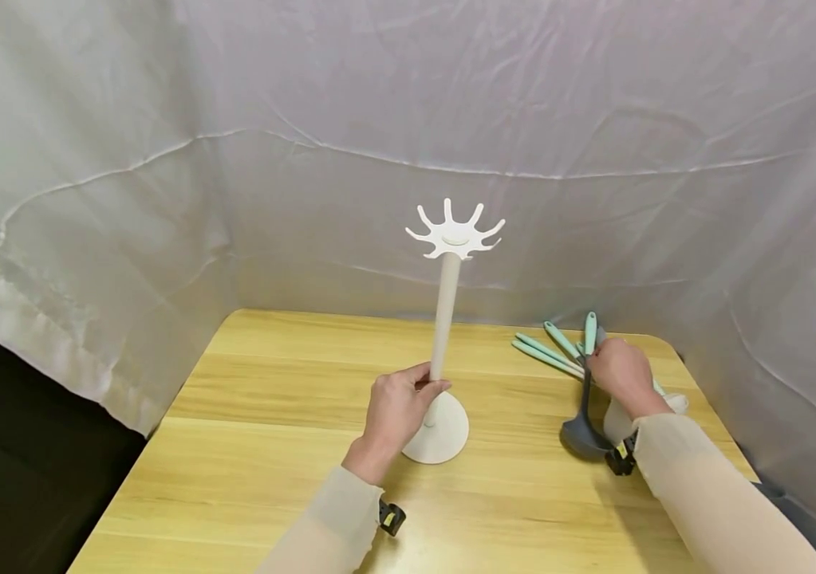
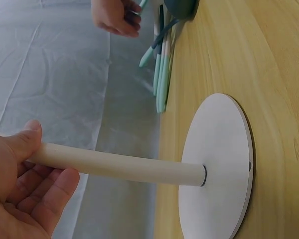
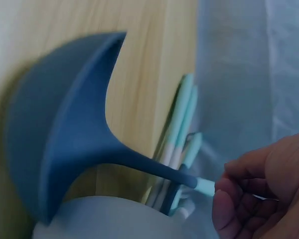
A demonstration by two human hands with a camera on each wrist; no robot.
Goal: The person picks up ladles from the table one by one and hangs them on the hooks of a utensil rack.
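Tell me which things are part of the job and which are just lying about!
Part of the job, it seems:
white stand, held by the left hand
ladle, pinched by the right hand

Just lying about, though they may belong too:
other green-handled utensils on the table
pale rounded thing next to the ladle, partly hidden

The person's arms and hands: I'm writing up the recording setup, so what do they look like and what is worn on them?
The left sleeve and right sleeve are pale beige and plain, ending near the wrists. At each cuff sits a small black device, left and right, with a yellow patch. The left hand and right hand wear no gloves.
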